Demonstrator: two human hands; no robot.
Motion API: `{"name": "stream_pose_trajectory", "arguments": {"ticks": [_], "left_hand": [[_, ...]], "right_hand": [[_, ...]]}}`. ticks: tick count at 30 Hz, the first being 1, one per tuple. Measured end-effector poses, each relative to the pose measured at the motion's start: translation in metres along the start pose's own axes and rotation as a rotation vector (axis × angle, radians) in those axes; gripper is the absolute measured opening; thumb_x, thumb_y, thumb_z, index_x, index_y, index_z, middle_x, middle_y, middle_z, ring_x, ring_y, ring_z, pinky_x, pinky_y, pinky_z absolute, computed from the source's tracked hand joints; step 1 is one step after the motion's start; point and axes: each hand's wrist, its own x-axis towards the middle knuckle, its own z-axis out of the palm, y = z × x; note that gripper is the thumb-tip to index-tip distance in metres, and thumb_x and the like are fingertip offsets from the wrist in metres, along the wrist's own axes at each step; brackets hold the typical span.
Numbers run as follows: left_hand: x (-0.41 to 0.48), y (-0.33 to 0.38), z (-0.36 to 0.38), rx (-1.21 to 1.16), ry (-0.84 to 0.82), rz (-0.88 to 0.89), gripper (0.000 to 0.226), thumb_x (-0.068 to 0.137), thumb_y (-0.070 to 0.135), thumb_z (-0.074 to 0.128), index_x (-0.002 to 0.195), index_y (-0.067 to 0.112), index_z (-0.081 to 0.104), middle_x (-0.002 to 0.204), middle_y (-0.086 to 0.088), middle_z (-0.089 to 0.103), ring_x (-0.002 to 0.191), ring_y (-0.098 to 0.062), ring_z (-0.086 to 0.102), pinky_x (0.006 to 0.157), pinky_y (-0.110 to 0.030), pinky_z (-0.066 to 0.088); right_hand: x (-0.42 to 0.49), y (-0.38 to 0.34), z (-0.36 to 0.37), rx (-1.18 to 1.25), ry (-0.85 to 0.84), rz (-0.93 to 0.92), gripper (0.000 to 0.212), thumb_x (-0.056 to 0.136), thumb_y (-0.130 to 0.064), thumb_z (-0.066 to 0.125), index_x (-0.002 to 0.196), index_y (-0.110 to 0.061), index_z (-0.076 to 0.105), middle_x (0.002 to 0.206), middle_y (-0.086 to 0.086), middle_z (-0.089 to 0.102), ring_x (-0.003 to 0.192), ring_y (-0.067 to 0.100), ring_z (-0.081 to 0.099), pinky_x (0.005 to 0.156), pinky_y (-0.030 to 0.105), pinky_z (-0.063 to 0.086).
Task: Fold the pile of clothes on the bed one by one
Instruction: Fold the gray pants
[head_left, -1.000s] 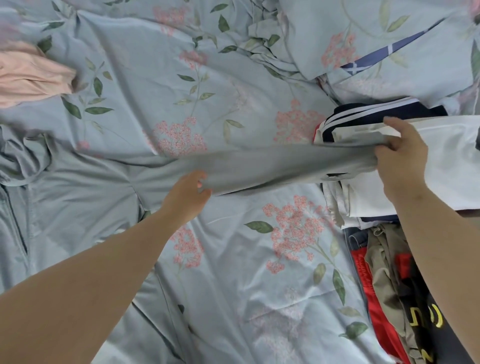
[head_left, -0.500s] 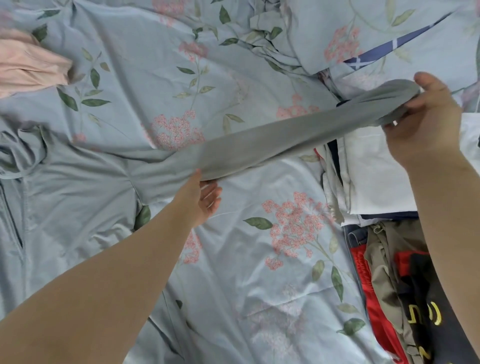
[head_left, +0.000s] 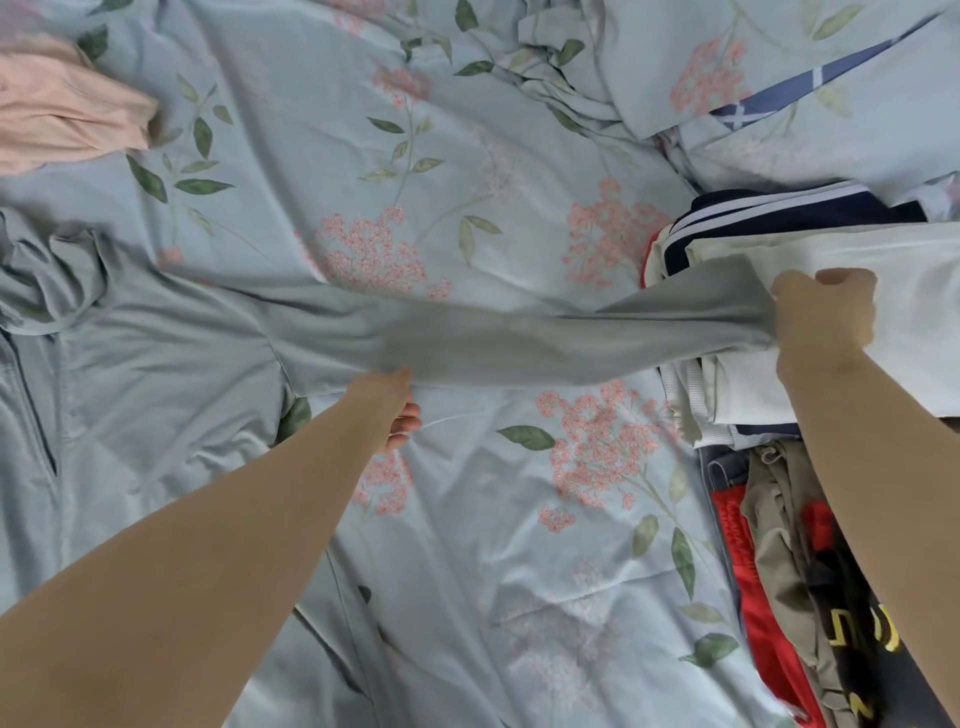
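Gripping the cuff of the grey sleeve in a fist, the right hand hangs over the clothes pile; the left hand, apparently beneath the sleeve, has an indiscernible hold.

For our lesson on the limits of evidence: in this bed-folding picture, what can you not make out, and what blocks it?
Head view:
- Grip of the left hand: fingers partly under the grey sleeve.
- Sleeve cuff: bunched inside the right hand.
- Zipped jacket: cut off by the left edge.
- Yellow print on the dark garment: partly behind the right forearm.
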Motion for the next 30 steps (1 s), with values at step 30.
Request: {"name": "stream_pose_trajectory", "arguments": {"ticks": [30], "left_hand": [[0.045, -0.186, -0.375, 0.334, 0.550, 0.445, 0.015, 0.092, 0.017, 0.047, 0.097, 0.028, 0.055, 0.101, 0.000, 0.061, 0.088, -0.021, 0.057, 0.078, -0.035, 0.047]], "right_hand": [[-0.490, -0.031, 0.300, -0.608, -0.944, -1.068, 0.040, 0.092, -0.020, 0.049, 0.131, -0.019, 0.049, 0.132, 0.006, 0.052, 0.121, 0.028, 0.044, 0.097, 0.034, 0.034]]}}
